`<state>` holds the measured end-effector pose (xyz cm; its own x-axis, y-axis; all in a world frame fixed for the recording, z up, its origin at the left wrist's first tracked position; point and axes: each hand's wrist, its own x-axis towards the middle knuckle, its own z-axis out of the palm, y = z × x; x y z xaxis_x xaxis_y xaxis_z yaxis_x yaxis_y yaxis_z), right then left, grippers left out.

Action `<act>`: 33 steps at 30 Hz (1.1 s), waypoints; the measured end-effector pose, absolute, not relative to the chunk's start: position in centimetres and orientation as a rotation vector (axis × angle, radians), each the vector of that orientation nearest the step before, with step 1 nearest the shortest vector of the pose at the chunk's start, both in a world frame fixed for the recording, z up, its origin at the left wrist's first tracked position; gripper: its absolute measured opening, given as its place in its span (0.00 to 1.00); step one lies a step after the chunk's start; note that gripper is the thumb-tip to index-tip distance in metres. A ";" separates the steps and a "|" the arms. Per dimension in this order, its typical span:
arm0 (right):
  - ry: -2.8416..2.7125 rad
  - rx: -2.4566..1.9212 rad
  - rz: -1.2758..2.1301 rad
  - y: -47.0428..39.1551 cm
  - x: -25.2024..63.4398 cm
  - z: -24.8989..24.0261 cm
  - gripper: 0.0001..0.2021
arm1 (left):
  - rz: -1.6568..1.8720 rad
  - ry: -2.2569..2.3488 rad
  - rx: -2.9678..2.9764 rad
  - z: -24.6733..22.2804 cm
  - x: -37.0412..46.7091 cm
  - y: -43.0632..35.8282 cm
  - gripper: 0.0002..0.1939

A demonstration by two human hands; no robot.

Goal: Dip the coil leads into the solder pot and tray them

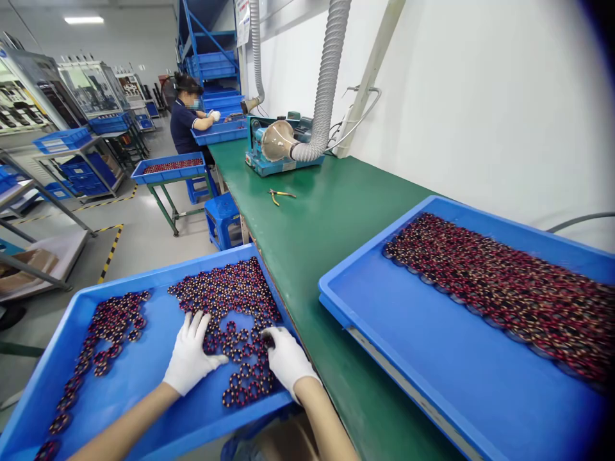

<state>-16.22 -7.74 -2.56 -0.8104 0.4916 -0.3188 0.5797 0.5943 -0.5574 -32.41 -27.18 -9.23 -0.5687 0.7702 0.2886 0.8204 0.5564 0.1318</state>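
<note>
In the near blue tray (158, 275) lie many small ring-shaped parts (225, 282), dark with red and copper-coloured segments. My left hand (192, 352), in a white glove, is open, with its fingers spread at the left edge of the main group of rings. On the right side of the same group, my right hand (289, 360), also gloved, has its fingers curled inward. Something dark shows at its fingertips; whether that is a ring I cannot make out. Loose rings (250, 384) lie between and below the hands. A separate cluster (113, 320) trails along the tray's left side.
A second blue tray (365, 301) with many overlapping rings stands on the green bench (307, 230). Yellow-handled pliers (281, 194) and a teal machine (278, 144) with a grey hose (329, 77) are farther back. A co-worker (187, 121) sits beyond, near a blue stool (223, 218).
</note>
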 end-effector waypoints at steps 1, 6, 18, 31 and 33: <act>2.689 0.906 -0.998 -7.8 -16.0 -2.5 0.19 | -0.379 -2.589 -1.308 -9.3 -32.6 -26.8 0.41; 2.717 0.875 -0.892 -8.7 -15.7 -2.1 0.14 | -0.385 -2.550 -1.282 -9.2 -33.0 -26.2 0.24; 2.829 0.584 -0.555 -8.6 -18.3 -1.6 0.21 | -0.286 -2.547 -1.175 -9.2 -32.4 -26.1 0.26; 2.900 0.548 -0.597 -9.1 -18.2 -1.7 0.25 | -0.068 -2.679 -0.961 -7.5 -32.0 -25.3 0.26; 2.888 0.545 -0.619 -9.0 -18.3 -1.8 0.30 | -0.047 -2.685 -1.003 -7.4 -32.3 -25.5 0.24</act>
